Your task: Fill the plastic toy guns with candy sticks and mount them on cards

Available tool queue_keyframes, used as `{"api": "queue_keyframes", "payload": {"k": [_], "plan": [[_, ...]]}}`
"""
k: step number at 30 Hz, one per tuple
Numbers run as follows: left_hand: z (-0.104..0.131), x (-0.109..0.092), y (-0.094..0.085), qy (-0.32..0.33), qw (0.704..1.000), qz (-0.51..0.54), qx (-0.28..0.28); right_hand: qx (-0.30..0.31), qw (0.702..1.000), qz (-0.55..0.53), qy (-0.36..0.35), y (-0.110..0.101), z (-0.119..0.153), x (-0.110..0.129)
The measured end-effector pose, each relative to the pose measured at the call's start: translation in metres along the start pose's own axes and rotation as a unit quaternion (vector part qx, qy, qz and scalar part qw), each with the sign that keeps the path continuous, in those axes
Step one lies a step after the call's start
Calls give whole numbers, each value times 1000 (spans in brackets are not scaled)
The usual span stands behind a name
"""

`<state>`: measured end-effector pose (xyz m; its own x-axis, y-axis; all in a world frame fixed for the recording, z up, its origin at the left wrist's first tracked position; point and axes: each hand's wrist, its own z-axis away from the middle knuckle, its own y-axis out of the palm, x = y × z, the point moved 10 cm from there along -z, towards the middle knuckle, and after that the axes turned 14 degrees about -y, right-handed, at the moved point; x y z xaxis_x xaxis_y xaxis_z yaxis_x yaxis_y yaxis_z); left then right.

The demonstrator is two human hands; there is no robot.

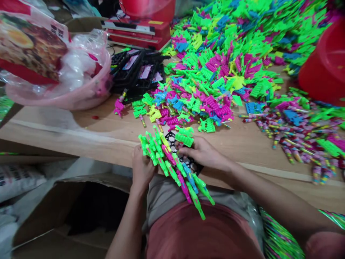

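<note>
My left hand [142, 163] is closed around the left edge of a black rack with round holes [198, 168], held over my lap at the table's front edge. Rows of slim plastic toy pieces [165, 165], mostly bright green with some magenta, blue and yellow, stand in the rack and cover much of it. My right hand [202, 153] pinches a green ridged plastic toy piece [184, 138] above the rack's uncovered holes. Its fingertips are partly hidden behind that piece. Just beyond both hands lies a loose heap of similar toy pieces [188, 102].
A pink basin [61, 102] with plastic packaging sits at the left. Black trays [134, 72] are stacked before a red machine [137, 36]. Small patterned tubes [293, 133] lie at right near a red bucket [323, 68]. An open cardboard box [40, 219] stands below the table.
</note>
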<state>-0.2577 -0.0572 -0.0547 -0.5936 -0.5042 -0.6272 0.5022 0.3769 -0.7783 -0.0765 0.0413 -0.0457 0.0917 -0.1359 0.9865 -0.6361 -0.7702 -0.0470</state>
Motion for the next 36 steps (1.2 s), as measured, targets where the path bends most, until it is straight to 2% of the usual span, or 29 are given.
{"api": "queue_keyframes", "payload": {"k": [3,8,11,14,16,19,22,24,27,31,33,36], "plan": [[0,-2,-1,4,1000,15,0,-1,1000,20,1,3,-2,-2],[2,-4,-3,7,1000,25,-10,9,981,177,-76,3,-4,11],[4,-6,-4,13,1000,24,-6,10,973,202,-107,6,-1,17],[4,-8,-6,14,1000,26,-10,-8,988,126,-90,5,0,16],[5,-9,-5,14,1000,23,-7,-45,996,45,-57,-1,0,13],[5,-10,-5,19,1000,19,-7,-118,992,-39,-19,-18,0,12],[6,-9,-6,22,999,22,-13,-166,984,-60,-15,-33,1,14],[6,-7,-5,22,999,22,-11,-157,987,-26,-15,-37,1,17],[5,-6,-4,17,1000,19,-6,-101,994,48,-12,-29,2,20],[5,-6,-4,13,1000,8,-4,-56,998,-10,33,-7,6,4],[5,-7,-5,16,1000,7,-5,-46,999,-18,19,0,5,1],[4,-8,-5,18,1000,6,-7,-15,997,67,-43,4,0,7]]}}
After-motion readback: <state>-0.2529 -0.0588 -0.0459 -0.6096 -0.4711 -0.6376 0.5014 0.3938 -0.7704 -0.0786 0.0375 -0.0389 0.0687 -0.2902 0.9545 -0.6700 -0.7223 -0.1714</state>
